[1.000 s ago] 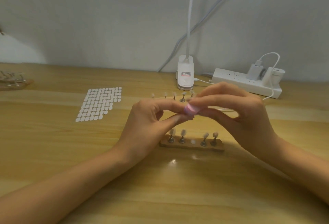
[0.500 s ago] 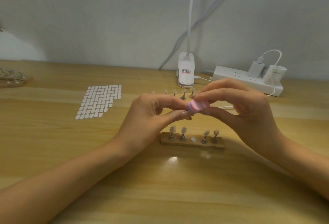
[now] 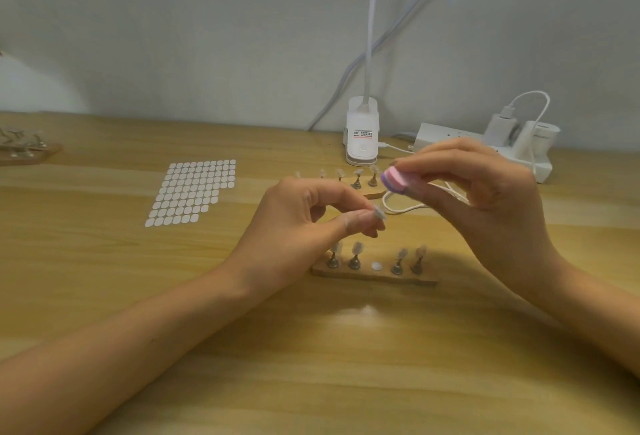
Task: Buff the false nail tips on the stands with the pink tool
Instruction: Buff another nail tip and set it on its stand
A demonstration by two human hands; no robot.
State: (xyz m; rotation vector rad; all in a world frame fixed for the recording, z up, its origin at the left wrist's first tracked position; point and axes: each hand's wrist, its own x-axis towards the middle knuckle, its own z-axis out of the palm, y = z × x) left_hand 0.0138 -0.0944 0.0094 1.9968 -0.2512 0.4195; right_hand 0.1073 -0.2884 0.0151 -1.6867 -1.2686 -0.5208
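The pink tool (image 3: 395, 180) has lifted off the nail tip (image 3: 379, 212).

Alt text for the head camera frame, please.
A person's left hand pinches a clear false nail tip while the right hand holds a pink buffing block above it, not touching. Beneath them a wooden stand holds four more tips, its middle place vacant.

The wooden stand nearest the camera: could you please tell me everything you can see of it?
The wooden stand is a flat, light-brown strip lying on the table. Four small metal pegs stand on it, two at each end, each topped with a pale, translucent nail tip. The middle spot holds only a white round pad. Neither the left hand nor the right hand touches it.
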